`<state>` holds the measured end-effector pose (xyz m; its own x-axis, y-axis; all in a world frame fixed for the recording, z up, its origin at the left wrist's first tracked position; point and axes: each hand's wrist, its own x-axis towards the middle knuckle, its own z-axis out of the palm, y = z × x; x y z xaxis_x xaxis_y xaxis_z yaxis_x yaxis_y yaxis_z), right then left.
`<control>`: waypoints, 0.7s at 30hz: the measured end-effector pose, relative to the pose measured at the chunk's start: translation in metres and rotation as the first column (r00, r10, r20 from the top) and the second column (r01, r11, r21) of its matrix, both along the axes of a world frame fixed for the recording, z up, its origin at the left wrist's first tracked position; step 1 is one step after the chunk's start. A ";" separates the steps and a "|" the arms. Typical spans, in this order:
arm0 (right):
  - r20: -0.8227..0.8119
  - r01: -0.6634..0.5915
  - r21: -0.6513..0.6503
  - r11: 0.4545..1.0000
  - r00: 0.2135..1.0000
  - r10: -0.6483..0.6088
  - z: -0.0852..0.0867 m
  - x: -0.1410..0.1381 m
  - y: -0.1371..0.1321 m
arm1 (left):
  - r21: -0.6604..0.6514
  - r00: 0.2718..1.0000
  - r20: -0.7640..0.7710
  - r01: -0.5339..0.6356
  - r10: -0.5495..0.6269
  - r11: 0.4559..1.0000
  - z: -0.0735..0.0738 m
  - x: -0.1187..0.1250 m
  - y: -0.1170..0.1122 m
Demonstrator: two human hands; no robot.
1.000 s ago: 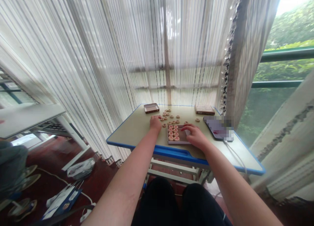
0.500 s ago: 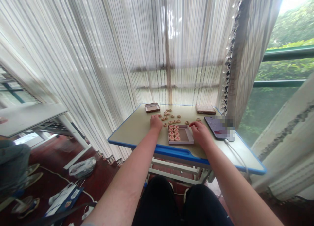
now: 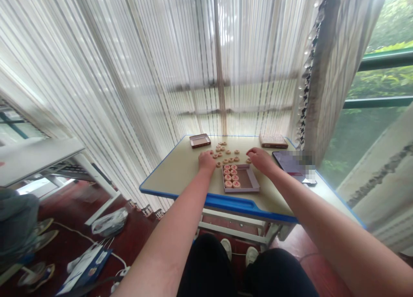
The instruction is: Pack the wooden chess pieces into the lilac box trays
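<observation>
My left hand point(image 3: 206, 161) rests low over the left side of the loose Chinese chess pieces point(image 3: 222, 148), its fingers curled together near one of them. Whatever it may hold is hidden. My right hand point(image 3: 260, 159) is beyond the far right corner of an open shallow box point(image 3: 249, 178). Its fingers are bent and drawn together just above a loose piece point(image 3: 248, 160); their contents cannot be made out. Inside the box, round pieces with red characters point(image 3: 230, 176) stand in two columns along the left, and bare bottom shows on the right.
A small open box lid point(image 3: 200, 140) lies at the far left of the table point(image 3: 171, 176), a closed-looking box point(image 3: 273, 141) at the far right. A phone point(image 3: 292, 166) lies beside my right forearm. Behind hangs a string curtain point(image 3: 180, 65). Bags point(image 3: 109, 221) are on the floor.
My right hand has moved away from the box's right edge, farther across the table. The loose piece that lay near the phone is now out of sight. My left hand stays nearly in place.
</observation>
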<state>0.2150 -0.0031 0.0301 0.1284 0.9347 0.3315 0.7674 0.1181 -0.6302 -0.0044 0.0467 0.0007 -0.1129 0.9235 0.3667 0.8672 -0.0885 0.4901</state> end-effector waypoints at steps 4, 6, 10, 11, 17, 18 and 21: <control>0.105 0.112 0.207 0.972 0.985 -0.135 -0.005 0.010 0.027 | 0.004 1.000 0.003 -0.013 0.013 1.000 -0.001 -0.001 0.001; 0.211 0.084 0.228 0.970 0.968 -0.133 -0.009 0.015 0.032 | -0.002 1.000 0.002 -0.015 0.015 1.000 -0.002 -0.001 0.003; 0.276 0.111 0.207 0.972 0.946 -0.167 -0.014 0.018 0.030 | -0.051 0.997 -0.044 -0.069 0.067 0.996 -0.003 0.005 0.009; 0.296 0.092 0.180 0.979 0.945 -0.143 -0.014 0.017 0.028 | -0.062 0.995 -0.053 -0.091 0.088 0.994 -0.001 0.007 0.012; 0.337 0.142 0.139 0.980 0.924 -0.181 -0.016 0.009 0.023 | 0.102 0.997 -0.075 -0.023 0.031 0.995 0.016 0.015 0.025; 0.341 0.150 0.124 0.981 0.922 -0.185 -0.017 0.009 0.024 | 0.188 0.996 -0.086 0.028 -0.012 0.982 0.018 0.014 0.028; 0.341 0.164 0.088 0.983 0.922 -0.184 -0.020 0.012 0.026 | 0.226 0.996 -0.066 0.066 -0.053 0.972 0.016 0.009 0.036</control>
<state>0.2266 0.0227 0.0099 0.1550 0.8865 0.4360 0.9480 -0.0092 -0.3183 0.0048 0.0826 0.0168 -0.0320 0.8194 0.5724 0.8837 -0.2443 0.3991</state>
